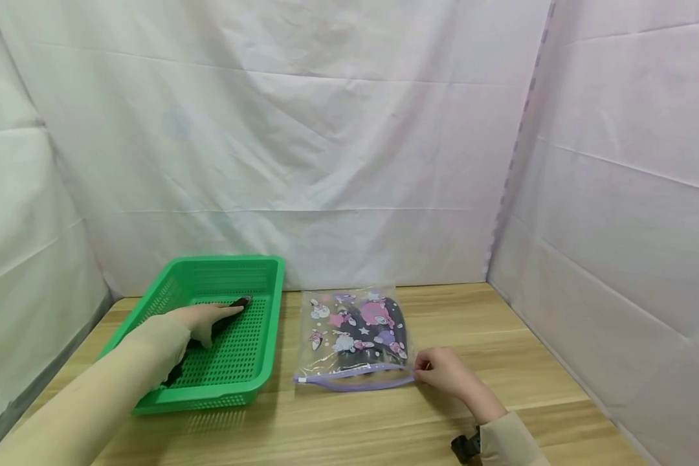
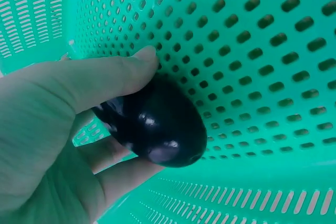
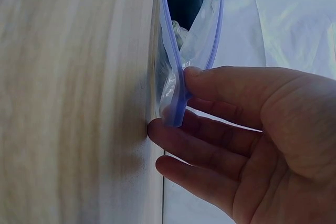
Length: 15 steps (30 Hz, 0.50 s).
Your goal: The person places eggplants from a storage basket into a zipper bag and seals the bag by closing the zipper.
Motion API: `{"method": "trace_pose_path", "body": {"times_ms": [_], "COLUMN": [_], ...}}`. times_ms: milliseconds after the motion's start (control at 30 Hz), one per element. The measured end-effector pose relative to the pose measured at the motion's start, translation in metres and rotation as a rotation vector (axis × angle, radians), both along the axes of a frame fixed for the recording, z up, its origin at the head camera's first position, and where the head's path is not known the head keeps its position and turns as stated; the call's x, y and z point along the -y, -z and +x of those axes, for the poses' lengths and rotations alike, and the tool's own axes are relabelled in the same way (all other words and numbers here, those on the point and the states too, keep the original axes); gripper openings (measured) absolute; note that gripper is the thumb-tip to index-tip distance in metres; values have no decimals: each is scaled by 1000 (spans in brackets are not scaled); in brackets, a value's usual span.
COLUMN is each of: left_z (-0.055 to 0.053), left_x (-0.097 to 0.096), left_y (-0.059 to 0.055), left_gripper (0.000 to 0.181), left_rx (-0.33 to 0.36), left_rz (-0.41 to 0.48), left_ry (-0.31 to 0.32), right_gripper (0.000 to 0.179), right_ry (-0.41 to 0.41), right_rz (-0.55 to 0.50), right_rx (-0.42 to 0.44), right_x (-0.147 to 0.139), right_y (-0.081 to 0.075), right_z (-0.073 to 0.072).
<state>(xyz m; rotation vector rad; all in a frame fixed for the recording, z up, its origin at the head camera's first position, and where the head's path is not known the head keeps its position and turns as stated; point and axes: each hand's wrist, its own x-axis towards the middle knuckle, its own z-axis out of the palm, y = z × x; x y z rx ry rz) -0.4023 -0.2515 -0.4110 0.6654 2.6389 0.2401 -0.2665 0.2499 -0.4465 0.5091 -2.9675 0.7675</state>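
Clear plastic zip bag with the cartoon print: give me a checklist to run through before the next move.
1. Left hand has a grip on the glossy dark rounded object: ok, thumb and fingers hold it.
2. Object is out of the green perforated plastic basket: not ok, it is inside.
3. Right hand has the bag: ok, it pinches one end of the mouth.
4. Purple zip edges stand apart: ok.
5. Bag has room: cannot tell; dark contents fill part of it.
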Motion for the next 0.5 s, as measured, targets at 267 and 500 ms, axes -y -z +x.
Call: {"method": "trace_pose_path", "body": {"times_ms": [267, 500], "left_z": [2, -1], "left_x": [3, 5], "left_y": [-2, -8], "left_gripper": [80, 69], "left_rx": [-42, -136], "left_rz": [12, 8], "left_ry": [27, 83], "right_gripper": [17, 16], "right_ry": [-3, -15], "right_rz": [6, -7], "right_rx": [7, 8], "right_x": [1, 0], "right_y": [0, -3], "right_z": [1, 0]}}
